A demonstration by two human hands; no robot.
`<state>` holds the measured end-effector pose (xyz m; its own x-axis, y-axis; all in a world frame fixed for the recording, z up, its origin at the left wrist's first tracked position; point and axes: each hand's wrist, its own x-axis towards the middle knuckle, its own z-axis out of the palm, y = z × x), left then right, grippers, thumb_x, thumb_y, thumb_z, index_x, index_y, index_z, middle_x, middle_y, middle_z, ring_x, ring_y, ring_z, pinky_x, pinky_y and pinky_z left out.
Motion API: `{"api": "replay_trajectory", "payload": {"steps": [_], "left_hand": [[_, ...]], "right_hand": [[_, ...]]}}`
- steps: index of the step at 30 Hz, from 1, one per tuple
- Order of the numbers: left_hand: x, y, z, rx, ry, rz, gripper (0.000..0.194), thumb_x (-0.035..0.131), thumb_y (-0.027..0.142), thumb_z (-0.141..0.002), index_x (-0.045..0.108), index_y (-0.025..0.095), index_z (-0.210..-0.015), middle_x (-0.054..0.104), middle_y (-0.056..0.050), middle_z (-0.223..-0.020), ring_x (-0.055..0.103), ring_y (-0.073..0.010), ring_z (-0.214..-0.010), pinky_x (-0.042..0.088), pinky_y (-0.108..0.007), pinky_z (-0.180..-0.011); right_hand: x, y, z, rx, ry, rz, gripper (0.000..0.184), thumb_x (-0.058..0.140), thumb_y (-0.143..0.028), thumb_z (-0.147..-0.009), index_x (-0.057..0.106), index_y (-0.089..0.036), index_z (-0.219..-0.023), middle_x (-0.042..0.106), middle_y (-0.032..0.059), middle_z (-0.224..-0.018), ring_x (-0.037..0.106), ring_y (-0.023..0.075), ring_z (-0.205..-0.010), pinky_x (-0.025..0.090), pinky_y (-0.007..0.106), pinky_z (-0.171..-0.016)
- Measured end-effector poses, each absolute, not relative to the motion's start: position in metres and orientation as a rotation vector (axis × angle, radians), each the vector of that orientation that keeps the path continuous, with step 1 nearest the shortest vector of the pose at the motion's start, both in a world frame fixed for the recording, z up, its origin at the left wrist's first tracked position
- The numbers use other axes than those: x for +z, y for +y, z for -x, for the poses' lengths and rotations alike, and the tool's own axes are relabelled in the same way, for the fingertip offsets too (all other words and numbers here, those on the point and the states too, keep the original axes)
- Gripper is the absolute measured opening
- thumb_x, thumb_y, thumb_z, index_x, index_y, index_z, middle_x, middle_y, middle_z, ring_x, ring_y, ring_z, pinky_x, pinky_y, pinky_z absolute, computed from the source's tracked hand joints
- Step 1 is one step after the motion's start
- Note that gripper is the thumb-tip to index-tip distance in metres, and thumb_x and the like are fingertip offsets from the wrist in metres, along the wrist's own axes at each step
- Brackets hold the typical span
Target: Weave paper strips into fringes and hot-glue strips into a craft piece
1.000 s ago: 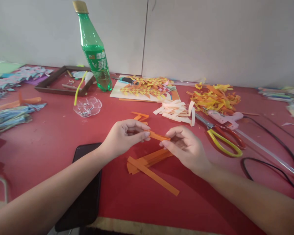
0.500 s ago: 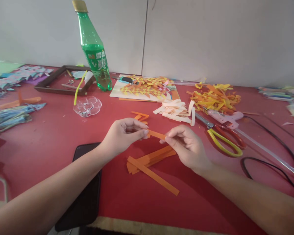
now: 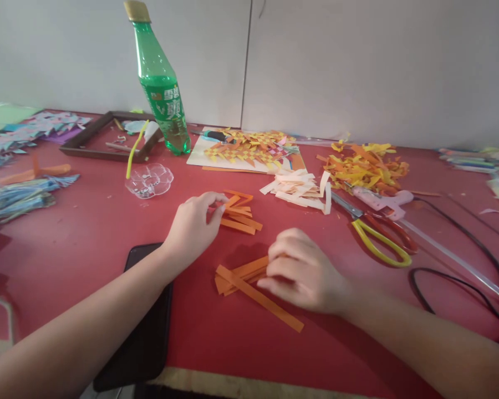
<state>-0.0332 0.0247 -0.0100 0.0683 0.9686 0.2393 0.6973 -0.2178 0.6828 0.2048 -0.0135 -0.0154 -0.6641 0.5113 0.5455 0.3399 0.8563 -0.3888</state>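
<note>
My left hand [image 3: 196, 226] is beside a small group of folded orange paper strips [image 3: 243, 223]. Its thumb and forefinger curve at the group's left end, with a gap between them and nothing visibly held. Over the right end of a stack of long flat orange strips [image 3: 241, 275] hovers my right hand [image 3: 305, 271], fingers bent and thumb apart, slightly blurred. One long strip [image 3: 270, 306] lies slanted across that stack. Whether the right fingertips touch the paper I cannot tell.
A black phone [image 3: 147, 327] lies under my left forearm. Pale paper strips [image 3: 297, 187], scissors [image 3: 380, 241], a pink glue gun [image 3: 385, 200] and its cable are to the right. A green bottle [image 3: 162, 105], dark frame [image 3: 103, 155] and clear dish [image 3: 149, 180] stand behind.
The short orange strip held between both hands is now with the folded group, let go. My left hand moved left; my right hand moved down to the flat strips.
</note>
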Motion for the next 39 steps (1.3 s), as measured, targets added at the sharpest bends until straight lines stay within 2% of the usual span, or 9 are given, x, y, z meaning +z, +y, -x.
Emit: {"api": "replay_trajectory", "payload": {"steps": [3, 5, 12, 14, 19, 26, 34, 36, 39], "left_hand": [[-0.009, 0.026, 0.034, 0.955, 1.661, -2.206, 0.019, 0.053, 0.016, -0.09, 0.067, 0.019, -0.103, 0.071, -0.012, -0.123, 0.063, -0.0297, -0.117, 0.044, -0.047, -0.101], [-0.008, 0.026, 0.032, 1.015, 1.632, -2.27, 0.018, 0.053, 0.015, -0.091, 0.066, 0.019, -0.102, 0.07, -0.013, -0.123, 0.06, -0.029, -0.122, 0.039, -0.048, -0.106], [-0.005, 0.022, 0.029, 1.138, 1.562, -2.203, 0.015, 0.053, 0.017, -0.092, 0.065, 0.022, -0.1, 0.072, -0.008, -0.114, 0.063, -0.0246, -0.112, 0.042, -0.043, -0.101], [-0.005, 0.021, 0.029, 1.143, 1.528, -2.191, 0.015, 0.053, 0.018, -0.092, 0.065, 0.023, -0.1, 0.072, -0.007, -0.112, 0.063, -0.0244, -0.11, 0.044, -0.042, -0.099], [-0.006, 0.021, 0.028, 1.159, 1.488, -2.166, 0.016, 0.053, 0.017, -0.092, 0.065, 0.023, -0.1, 0.072, -0.006, -0.109, 0.062, -0.0236, -0.107, 0.044, -0.039, -0.096], [-0.004, 0.021, 0.029, 1.166, 1.509, -2.112, 0.014, 0.053, 0.018, -0.092, 0.064, 0.022, -0.099, 0.072, -0.006, -0.107, 0.062, -0.0228, -0.104, 0.045, -0.038, -0.094], [-0.006, 0.02, 0.027, 1.141, 1.481, -2.115, 0.014, 0.054, 0.02, -0.093, 0.065, 0.021, -0.101, 0.073, -0.006, -0.107, 0.061, -0.0228, -0.103, 0.045, -0.038, -0.094], [-0.006, 0.019, 0.027, 1.155, 1.441, -2.055, 0.013, 0.055, 0.026, -0.094, 0.066, 0.021, -0.1, 0.073, -0.006, -0.105, 0.062, -0.0228, -0.1, 0.046, -0.037, -0.091], [-0.005, 0.015, 0.027, 1.144, 1.234, -1.879, 0.026, 0.05, 0.039, -0.098, 0.067, 0.019, -0.098, 0.073, -0.007, -0.099, 0.065, -0.0206, -0.093, 0.049, -0.033, -0.084]], "right_hand": [[-0.012, -0.028, -0.199, 0.355, -2.51, 0.639, 0.03, 0.067, -0.045, -0.087, 0.061, -0.017, -0.078, 0.062, 0.007, -0.084, 0.05, 0.0216, -0.087, 0.045, 0.038, -0.084], [-0.013, -0.036, -0.196, 0.414, -2.579, 0.734, 0.036, 0.066, -0.051, -0.086, 0.063, -0.015, -0.086, 0.062, 0.0098, -0.094, 0.049, 0.0233, -0.091, 0.043, 0.04, -0.085], [-0.013, -0.041, -0.194, 0.686, -2.625, 0.721, 0.016, 0.061, -0.029, -0.093, 0.059, -0.017, -0.084, 0.06, 0.0063, -0.099, 0.046, 0.0191, -0.092, 0.037, 0.034, -0.084], [-0.013, -0.041, -0.194, 0.658, -2.618, 0.728, 0.016, 0.06, -0.03, -0.094, 0.059, -0.017, -0.085, 0.06, 0.0061, -0.098, 0.046, 0.0195, -0.091, 0.036, 0.035, -0.083], [-0.016, -0.04, -0.196, 0.463, -2.595, 0.885, 0.032, 0.059, -0.046, -0.092, 0.061, -0.014, -0.091, 0.059, 0.0095, -0.091, 0.044, 0.023, -0.085, 0.033, 0.038, -0.075], [-0.011, -0.039, -0.194, 0.629, -2.553, 0.996, 0.008, 0.054, -0.017, -0.092, 0.058, -0.016, -0.085, 0.059, 0.0065, -0.09, 0.043, 0.0202, -0.084, 0.031, 0.036, -0.075], [-0.014, -0.039, -0.196, 0.576, -2.507, 0.939, 0.014, 0.05, -0.009, -0.092, 0.05, -0.018, -0.082, 0.058, 0.0048, -0.088, 0.042, 0.0181, -0.081, 0.034, 0.035, -0.074], [-0.015, -0.038, -0.198, 0.592, -2.447, 0.876, 0.014, 0.049, -0.007, -0.092, 0.048, -0.018, -0.084, 0.058, 0.0045, -0.088, 0.045, 0.0178, -0.083, 0.037, 0.035, -0.076], [-0.016, -0.035, -0.2, 0.655, -2.261, 0.865, 0.013, 0.051, -0.008, -0.093, 0.048, -0.02, -0.09, 0.057, 0.0022, -0.084, 0.05, 0.0156, -0.08, 0.044, 0.031, -0.075]]}}
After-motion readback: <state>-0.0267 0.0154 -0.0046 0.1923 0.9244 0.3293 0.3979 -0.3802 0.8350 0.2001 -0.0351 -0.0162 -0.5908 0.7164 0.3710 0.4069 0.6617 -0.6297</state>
